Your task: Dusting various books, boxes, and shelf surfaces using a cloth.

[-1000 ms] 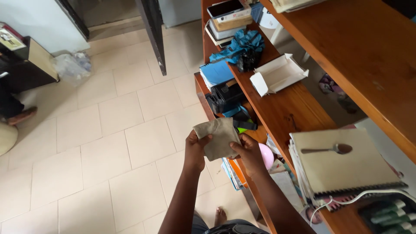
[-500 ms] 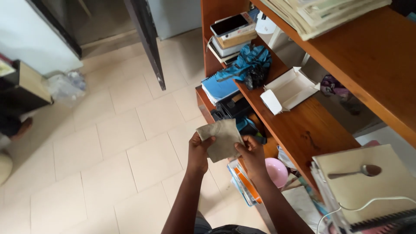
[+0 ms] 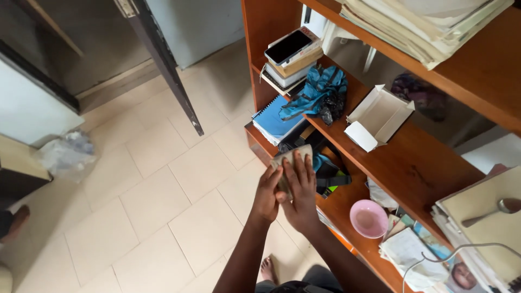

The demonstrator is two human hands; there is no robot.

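Note:
A small folded tan cloth [image 3: 293, 155] is pressed between my two palms, and only its top edge shows above the fingers. My left hand [image 3: 268, 194] lies under it on the left side. My right hand [image 3: 300, 187] lies flat over it with fingers straight. Both hands hover above the tiled floor, just in front of the wooden shelf unit [image 3: 412, 168] at its lower shelf.
On the shelves are a blue notebook [image 3: 274, 116], a crumpled blue cloth [image 3: 317, 93], an open white box [image 3: 379, 116], a phone on stacked boxes [image 3: 290, 51], a pink bowl [image 3: 369, 218] and a spoon on a notebook [image 3: 496, 209]. A dark door edge [image 3: 163, 65] stands left.
The cloth was held spread open by both hands; now it is folded smaller and flattened between my palms. The view has shifted up the shelf unit.

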